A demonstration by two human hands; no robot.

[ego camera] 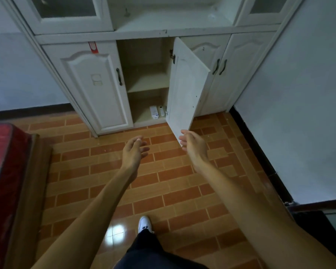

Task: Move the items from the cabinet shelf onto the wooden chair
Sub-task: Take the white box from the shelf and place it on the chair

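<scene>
Both hands empty, fingers loose: left hand (pixel 135 150) over the floor, right hand (pixel 192 143) just by the open white cabinet door's (pixel 186 84) lower corner. Small white boxes (pixel 157 112) lie on the bottom shelf, right side. Best approach: crouch low, reach past the door, pinch one box squarely. Wooden chair not visible.

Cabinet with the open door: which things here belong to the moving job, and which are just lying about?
Job: white boxes on the bottom shelf, open cabinet door, left hand, right hand. The wooden chair is out of view.
Just there: red tag, red mattress, closed left door.
</scene>
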